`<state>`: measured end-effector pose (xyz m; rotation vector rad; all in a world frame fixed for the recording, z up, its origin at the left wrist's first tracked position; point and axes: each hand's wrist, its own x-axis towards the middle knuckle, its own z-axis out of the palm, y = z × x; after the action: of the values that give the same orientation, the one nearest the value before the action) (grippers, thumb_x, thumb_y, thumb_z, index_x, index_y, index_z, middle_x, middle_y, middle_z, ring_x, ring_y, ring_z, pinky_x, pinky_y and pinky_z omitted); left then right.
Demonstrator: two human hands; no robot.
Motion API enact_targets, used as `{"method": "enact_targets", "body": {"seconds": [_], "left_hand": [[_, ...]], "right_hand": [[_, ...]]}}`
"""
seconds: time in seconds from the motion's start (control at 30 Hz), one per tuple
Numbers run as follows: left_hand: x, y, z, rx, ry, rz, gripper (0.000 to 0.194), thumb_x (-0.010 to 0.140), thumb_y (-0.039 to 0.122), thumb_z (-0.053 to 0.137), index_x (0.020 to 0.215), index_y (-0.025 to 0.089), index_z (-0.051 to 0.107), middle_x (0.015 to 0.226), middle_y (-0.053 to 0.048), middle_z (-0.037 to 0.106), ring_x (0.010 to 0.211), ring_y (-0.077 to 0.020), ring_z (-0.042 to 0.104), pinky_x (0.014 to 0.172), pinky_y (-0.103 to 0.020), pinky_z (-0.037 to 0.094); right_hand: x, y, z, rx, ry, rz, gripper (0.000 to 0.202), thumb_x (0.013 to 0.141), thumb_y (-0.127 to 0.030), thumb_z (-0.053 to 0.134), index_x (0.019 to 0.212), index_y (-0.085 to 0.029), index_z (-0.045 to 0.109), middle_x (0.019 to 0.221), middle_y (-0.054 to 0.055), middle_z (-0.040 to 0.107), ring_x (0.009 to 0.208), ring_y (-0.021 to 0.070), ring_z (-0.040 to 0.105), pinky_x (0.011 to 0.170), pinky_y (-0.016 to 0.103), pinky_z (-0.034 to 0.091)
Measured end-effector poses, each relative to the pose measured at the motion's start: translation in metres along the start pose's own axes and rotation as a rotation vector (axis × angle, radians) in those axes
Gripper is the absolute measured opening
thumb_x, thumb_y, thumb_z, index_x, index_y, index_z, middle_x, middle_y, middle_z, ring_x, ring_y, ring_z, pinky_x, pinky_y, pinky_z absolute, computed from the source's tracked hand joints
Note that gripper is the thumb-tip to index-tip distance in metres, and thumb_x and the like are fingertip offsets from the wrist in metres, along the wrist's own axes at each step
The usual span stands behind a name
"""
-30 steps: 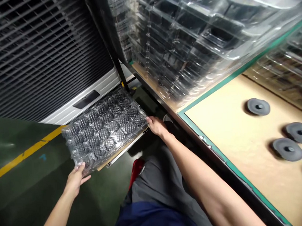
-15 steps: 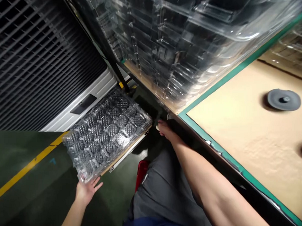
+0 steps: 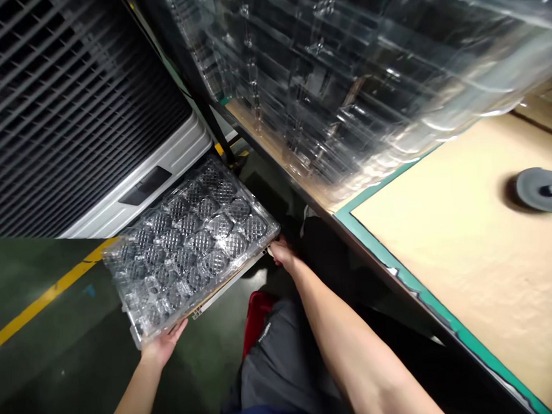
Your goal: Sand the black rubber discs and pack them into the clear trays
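Observation:
A clear plastic tray point(image 3: 199, 242) with rows of round pockets lies low in front of me, between a dark grating and the workbench. Its near left corner rests in my left hand point(image 3: 161, 347), whose fingers reach under the edge. At the near right corner my right hand point(image 3: 282, 254) closes on the rim. Something small and pale shows at that hand's fingertips; I cannot tell what it is. Whether one tray or several nested ones lie there is unclear. Beneath the tray's near edge runs a tan and white strip point(image 3: 234, 286).
Tall stacks of clear plastic trays point(image 3: 298, 78) stand on the green-edged workbench point(image 3: 367, 194). A grey round part with a central stub point(image 3: 543, 189) sits on its tan top. Left is a black grating in a grey frame point(image 3: 177, 156). A red object point(image 3: 257, 317) is beside my leg.
My right hand has moved left from beside the tray onto its near right corner. My left hand has closed in under the near left corner. The tray has shifted slightly toward me.

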<state>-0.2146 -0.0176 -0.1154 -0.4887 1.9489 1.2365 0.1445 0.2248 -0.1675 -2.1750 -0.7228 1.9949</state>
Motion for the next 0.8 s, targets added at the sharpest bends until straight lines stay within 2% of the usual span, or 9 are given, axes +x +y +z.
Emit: {"method": "enact_targets", "body": {"seconds": [0.07,0.13,0.23,0.33,0.43,0.6,0.8], "left_hand": [[0.001,0.0,-0.003,-0.025,0.019,0.018,0.046,0.103,0.031,0.039,0.143,0.03,0.06,0.139,-0.011,0.069,0.131,-0.0327,0.066,0.098,-0.052,0.062],[-0.001,-0.005,-0.007,-0.044,0.054,-0.001,0.045,0.104,0.03,0.039,0.146,0.03,0.057,0.14,-0.011,0.068,0.127,-0.0303,0.069,0.094,-0.047,0.065],[-0.009,-0.029,-0.008,-0.064,0.091,-0.106,0.043,0.105,0.028,0.048,0.147,0.02,0.054,0.136,-0.017,0.067,0.117,-0.0307,0.072,0.088,-0.047,0.066],[-0.012,-0.057,0.006,-0.112,0.039,-0.183,0.041,0.102,0.031,0.064,0.139,0.015,0.059,0.128,-0.015,0.069,0.106,-0.0263,0.073,0.085,-0.044,0.066],[-0.008,-0.071,0.021,-0.155,0.007,-0.172,0.032,0.1,0.028,0.067,0.129,0.015,0.064,0.122,-0.011,0.07,0.1,-0.0214,0.072,0.082,-0.038,0.065],[0.001,-0.073,0.023,-0.145,0.01,-0.148,0.027,0.1,0.029,0.067,0.123,0.014,0.067,0.118,-0.009,0.071,0.098,-0.0203,0.072,0.082,-0.037,0.064],[0.009,-0.063,0.026,-0.077,0.002,-0.111,0.028,0.1,0.031,0.068,0.122,0.014,0.067,0.119,-0.01,0.072,0.1,-0.0212,0.073,0.085,-0.039,0.064]], "right_hand": [[0.0,0.003,-0.002,-0.009,-0.013,0.02,0.032,0.103,-0.041,0.066,0.122,-0.015,0.065,0.109,0.006,0.069,0.085,0.0157,0.069,0.072,0.031,0.062],[-0.003,0.006,-0.004,-0.023,-0.031,0.029,0.032,0.103,-0.041,0.066,0.122,-0.015,0.065,0.109,0.006,0.069,0.085,0.0158,0.068,0.073,0.032,0.062],[-0.01,0.009,-0.007,-0.059,-0.061,0.018,0.031,0.103,-0.042,0.065,0.119,-0.015,0.065,0.106,0.005,0.069,0.083,0.0151,0.068,0.071,0.031,0.061],[-0.015,0.011,-0.007,-0.085,-0.068,-0.01,0.03,0.104,-0.042,0.063,0.118,-0.015,0.064,0.096,0.002,0.067,0.071,0.0115,0.063,0.062,0.025,0.057],[-0.015,0.014,-0.003,-0.071,-0.052,-0.052,0.03,0.106,-0.042,0.06,0.119,-0.015,0.063,0.089,0.0,0.064,0.06,0.0081,0.056,0.052,0.02,0.049],[-0.009,0.025,0.008,0.01,-0.054,-0.09,0.028,0.107,-0.041,0.057,0.117,-0.015,0.062,0.079,-0.004,0.059,0.053,0.0061,0.049,0.045,0.018,0.042],[0.0,0.027,0.013,0.088,-0.112,-0.144,0.023,0.106,-0.037,0.057,0.111,-0.016,0.062,0.069,-0.007,0.054,0.046,0.0054,0.044,0.042,0.017,0.037]]}}
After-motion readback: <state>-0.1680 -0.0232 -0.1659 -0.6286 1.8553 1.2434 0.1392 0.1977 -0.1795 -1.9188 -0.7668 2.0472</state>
